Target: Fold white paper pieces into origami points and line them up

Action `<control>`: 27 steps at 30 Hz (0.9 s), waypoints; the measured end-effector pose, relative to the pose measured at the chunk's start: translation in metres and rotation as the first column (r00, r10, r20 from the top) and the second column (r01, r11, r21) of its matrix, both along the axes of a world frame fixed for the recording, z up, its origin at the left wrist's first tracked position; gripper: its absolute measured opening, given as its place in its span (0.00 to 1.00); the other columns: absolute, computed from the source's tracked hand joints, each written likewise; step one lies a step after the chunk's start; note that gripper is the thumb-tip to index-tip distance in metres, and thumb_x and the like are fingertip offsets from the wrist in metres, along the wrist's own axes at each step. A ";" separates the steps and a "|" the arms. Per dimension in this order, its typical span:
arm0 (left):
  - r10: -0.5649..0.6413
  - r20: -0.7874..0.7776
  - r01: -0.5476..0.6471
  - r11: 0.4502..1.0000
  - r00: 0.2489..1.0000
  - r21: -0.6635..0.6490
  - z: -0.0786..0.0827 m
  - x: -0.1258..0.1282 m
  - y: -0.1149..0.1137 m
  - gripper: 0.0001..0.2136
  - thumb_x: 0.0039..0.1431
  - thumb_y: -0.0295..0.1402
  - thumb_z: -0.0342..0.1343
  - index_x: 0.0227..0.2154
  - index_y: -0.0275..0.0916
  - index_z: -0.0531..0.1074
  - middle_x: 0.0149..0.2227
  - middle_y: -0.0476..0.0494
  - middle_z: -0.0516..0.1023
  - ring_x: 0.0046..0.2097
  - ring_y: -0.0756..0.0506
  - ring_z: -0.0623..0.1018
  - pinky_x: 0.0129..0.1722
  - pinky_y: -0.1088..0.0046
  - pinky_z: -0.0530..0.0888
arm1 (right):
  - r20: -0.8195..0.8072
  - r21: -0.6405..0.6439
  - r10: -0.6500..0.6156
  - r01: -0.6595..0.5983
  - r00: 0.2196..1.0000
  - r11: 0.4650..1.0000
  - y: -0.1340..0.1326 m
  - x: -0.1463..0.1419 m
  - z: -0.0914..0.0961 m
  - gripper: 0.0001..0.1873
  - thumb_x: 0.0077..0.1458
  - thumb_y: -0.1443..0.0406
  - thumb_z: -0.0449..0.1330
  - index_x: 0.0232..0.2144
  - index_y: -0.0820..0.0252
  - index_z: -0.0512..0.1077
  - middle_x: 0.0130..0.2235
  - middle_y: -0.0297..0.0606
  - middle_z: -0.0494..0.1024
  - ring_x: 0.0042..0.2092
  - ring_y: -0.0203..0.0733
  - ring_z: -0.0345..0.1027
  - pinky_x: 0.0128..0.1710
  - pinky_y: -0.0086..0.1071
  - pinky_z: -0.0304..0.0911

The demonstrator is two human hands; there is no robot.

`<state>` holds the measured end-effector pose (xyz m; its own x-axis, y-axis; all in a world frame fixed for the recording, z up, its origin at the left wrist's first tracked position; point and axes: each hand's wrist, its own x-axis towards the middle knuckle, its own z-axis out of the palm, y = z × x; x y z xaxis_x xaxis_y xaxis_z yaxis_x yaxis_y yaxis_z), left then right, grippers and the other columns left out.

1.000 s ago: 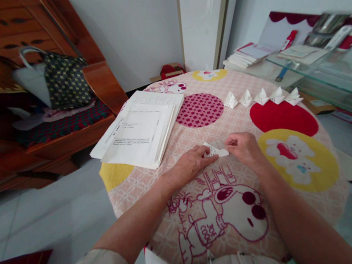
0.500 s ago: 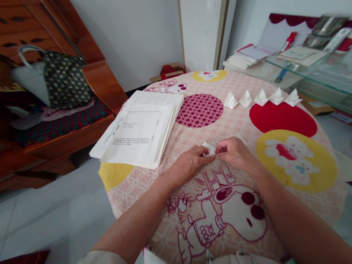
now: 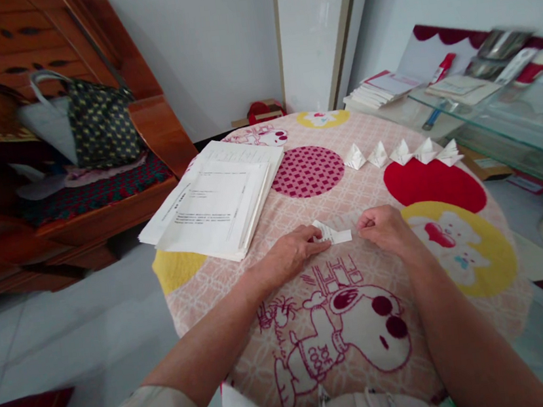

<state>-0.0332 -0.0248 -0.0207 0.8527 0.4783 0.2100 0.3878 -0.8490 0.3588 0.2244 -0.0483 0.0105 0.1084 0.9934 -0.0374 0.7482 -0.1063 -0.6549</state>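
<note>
My left hand (image 3: 299,246) pinches the left part of a small piece of folded paper (image 3: 339,236) against the table. The white, printed paper has a pointed top on the left and a flat strip reaching right. My right hand (image 3: 382,226) is just to the right of that strip, apart from it. Its fingers are curled in against the thumb, and nothing shows between them. Farther back on the right, several pointed folded-paper pieces (image 3: 402,152) stand in a row.
A stack of printed sheets (image 3: 207,205) lies on the left of the round table with its patterned cloth (image 3: 369,195). At right is a glass shelf (image 3: 495,130) bearing various items. A wooden bench (image 3: 154,132) with bags stands at left.
My right hand has let go of the folded paper and moved right, uncovering its flat strip. My left hand stays in place on the paper.
</note>
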 end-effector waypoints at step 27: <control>0.045 0.119 -0.031 0.993 0.992 -0.118 0.012 -0.030 0.019 0.17 0.52 0.13 0.52 0.30 0.38 0.82 0.47 0.42 0.83 0.48 0.45 0.81 0.49 0.66 0.76 | 0.305 -0.031 0.091 -0.086 0.948 0.996 -0.006 -0.087 0.002 0.09 0.50 0.60 0.68 0.26 0.57 0.75 0.29 0.41 0.79 0.32 0.44 0.70 0.30 0.33 0.53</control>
